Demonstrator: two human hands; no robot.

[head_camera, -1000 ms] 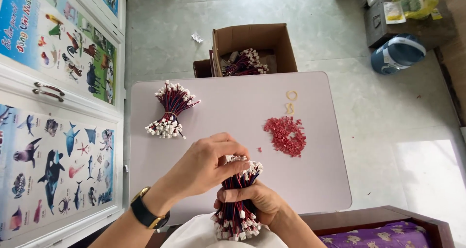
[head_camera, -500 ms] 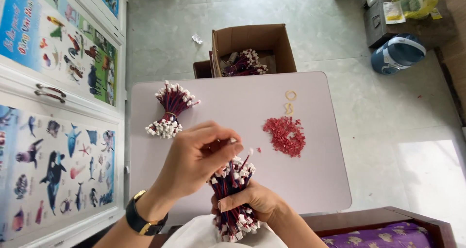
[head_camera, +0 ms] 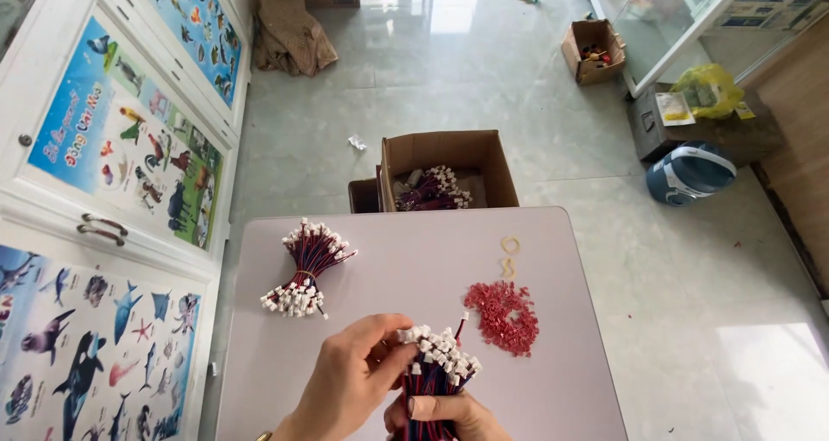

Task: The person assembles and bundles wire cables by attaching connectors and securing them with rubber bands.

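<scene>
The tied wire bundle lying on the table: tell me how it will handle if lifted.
The tied wire bundle probably lifts as one piece, since a band cinches its middle. Its thin wires splay at both ends, so they likely flop. It looks light, and the small white connectors could snag.

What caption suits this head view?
Two hands, left hand and right hand, hold a wire bundle above a table.

We see the wire bundle: red and dark wires tipped with small white plugs, standing upright. The right hand grips its lower part; the left hand touches its plug ends.
</scene>
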